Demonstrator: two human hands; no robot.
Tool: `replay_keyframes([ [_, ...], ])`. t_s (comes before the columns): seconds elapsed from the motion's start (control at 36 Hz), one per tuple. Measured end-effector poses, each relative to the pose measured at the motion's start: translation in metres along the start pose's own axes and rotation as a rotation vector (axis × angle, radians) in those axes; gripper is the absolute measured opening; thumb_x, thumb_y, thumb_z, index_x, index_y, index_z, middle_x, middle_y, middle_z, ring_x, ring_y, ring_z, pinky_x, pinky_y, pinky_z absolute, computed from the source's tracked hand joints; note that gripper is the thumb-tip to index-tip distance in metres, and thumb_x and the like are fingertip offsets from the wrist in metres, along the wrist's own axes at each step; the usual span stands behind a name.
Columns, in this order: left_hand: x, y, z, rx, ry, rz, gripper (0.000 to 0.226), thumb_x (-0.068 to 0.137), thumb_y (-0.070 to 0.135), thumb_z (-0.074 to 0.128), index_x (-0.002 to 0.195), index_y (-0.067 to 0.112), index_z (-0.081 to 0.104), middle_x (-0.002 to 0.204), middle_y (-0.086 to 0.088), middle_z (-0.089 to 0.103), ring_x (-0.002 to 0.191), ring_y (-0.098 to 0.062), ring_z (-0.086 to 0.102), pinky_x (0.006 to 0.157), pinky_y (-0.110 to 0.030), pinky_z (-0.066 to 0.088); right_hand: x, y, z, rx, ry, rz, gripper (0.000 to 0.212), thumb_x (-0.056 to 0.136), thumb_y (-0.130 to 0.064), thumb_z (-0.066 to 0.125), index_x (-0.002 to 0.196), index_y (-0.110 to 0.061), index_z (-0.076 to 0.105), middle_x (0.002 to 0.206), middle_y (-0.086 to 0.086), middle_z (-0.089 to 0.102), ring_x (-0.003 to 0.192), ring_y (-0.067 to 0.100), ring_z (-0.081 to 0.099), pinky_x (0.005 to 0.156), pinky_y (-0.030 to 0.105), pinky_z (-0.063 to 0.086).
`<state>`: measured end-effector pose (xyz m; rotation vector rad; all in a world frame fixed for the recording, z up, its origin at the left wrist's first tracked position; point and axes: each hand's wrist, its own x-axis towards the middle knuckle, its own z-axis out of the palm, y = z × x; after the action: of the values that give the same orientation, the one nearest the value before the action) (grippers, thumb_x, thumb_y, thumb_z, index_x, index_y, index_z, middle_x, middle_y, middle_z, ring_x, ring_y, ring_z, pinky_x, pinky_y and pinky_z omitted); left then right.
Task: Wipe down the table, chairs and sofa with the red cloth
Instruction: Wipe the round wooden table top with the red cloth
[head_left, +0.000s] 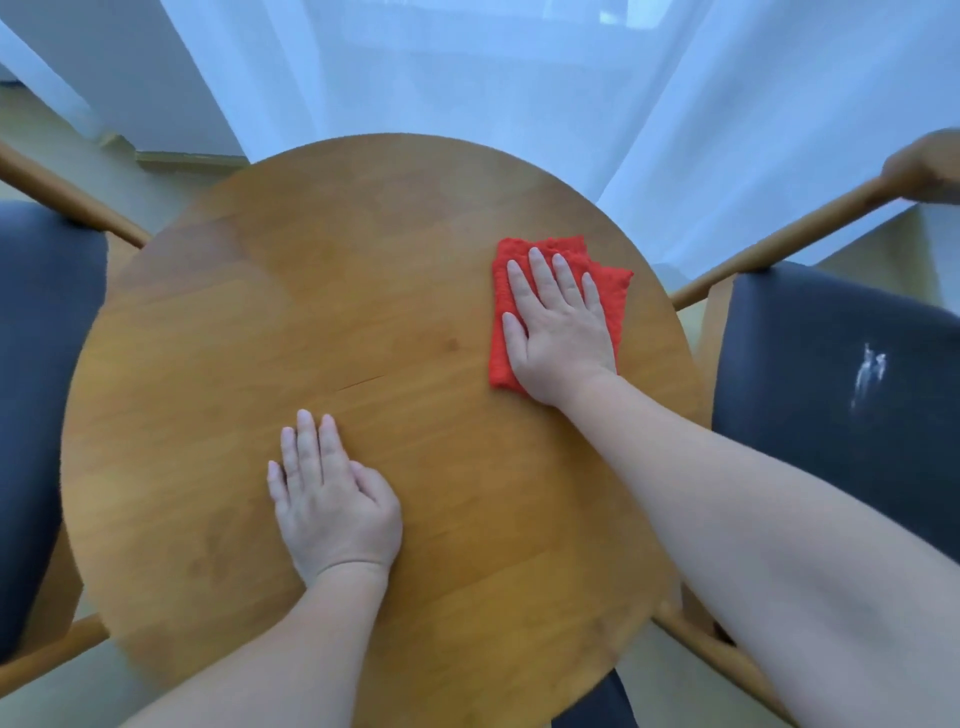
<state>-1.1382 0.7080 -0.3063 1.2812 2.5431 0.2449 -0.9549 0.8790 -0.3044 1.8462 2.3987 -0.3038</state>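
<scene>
A round wooden table (270, 291) fills the middle of the view. A folded red cloth (613, 291) lies flat on its right part. My right hand (558, 327) presses on the cloth with the palm down and the fingers spread, covering most of it. My left hand (330, 499) rests flat on the bare wood near the front left of the table, holding nothing. A dark-cushioned chair with wooden arms stands on each side: the left chair (41, 364) and the right chair (831, 374). No sofa is in view.
White sheer curtains (467, 78) hang right behind the table. The right chair's dark seat carries a white smudge (867, 374). A dark seat edge (597, 701) shows under the table's front rim. Pale floor shows between the furniture.
</scene>
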Motion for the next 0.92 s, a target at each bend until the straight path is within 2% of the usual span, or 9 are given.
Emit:
replay_keyframes([
  [0.25, -0.001, 0.001, -0.003, -0.015, -0.013, 0.010, 0.061, 0.086, 0.023, 0.025, 0.145, 0.007, 0.033, 0.156, -0.006, 0.022, 0.145, -0.019, 0.012, 0.118, -0.033, -0.002, -0.015, 0.054, 0.002, 0.020, 0.037, 0.323, 0.064, 0.092, -0.051, 0.008, 0.153, -0.029, 0.005, 0.161, -0.001, 0.001, 0.148, 0.021, -0.002, 0.118, 0.043, -0.005],
  [0.56, -0.001, -0.002, -0.001, 0.009, -0.036, 0.017, 0.062, 0.088, 0.026, 0.020, 0.145, 0.006, 0.032, 0.155, -0.006, 0.022, 0.145, -0.019, 0.013, 0.118, -0.034, -0.002, 0.008, 0.042, -0.001, -0.021, 0.026, 0.338, 0.066, 0.093, -0.050, 0.007, 0.153, -0.023, 0.003, 0.161, 0.005, 0.001, 0.147, 0.026, -0.002, 0.118, 0.047, -0.004],
  [0.64, -0.001, -0.003, -0.001, 0.019, -0.034, 0.021, 0.062, 0.087, 0.027, 0.020, 0.144, 0.005, 0.034, 0.154, -0.008, 0.025, 0.144, -0.021, 0.017, 0.118, -0.036, 0.001, 0.023, 0.020, -0.004, -0.030, 0.021, 0.281, 0.065, 0.094, -0.048, 0.009, 0.153, -0.022, 0.004, 0.161, 0.006, 0.001, 0.147, 0.027, -0.002, 0.118, 0.047, -0.004],
  [0.92, 0.001, -0.002, -0.001, 0.015, -0.007, 0.025, 0.059, 0.086, 0.024, 0.025, 0.138, 0.002, 0.043, 0.150, -0.010, 0.034, 0.140, -0.024, 0.027, 0.116, -0.037, 0.006, 0.081, -0.090, -0.003, -0.050, 0.008, -0.141, 0.063, 0.095, -0.046, 0.013, 0.153, -0.022, 0.007, 0.161, 0.004, 0.003, 0.147, 0.028, -0.002, 0.117, 0.049, -0.004],
])
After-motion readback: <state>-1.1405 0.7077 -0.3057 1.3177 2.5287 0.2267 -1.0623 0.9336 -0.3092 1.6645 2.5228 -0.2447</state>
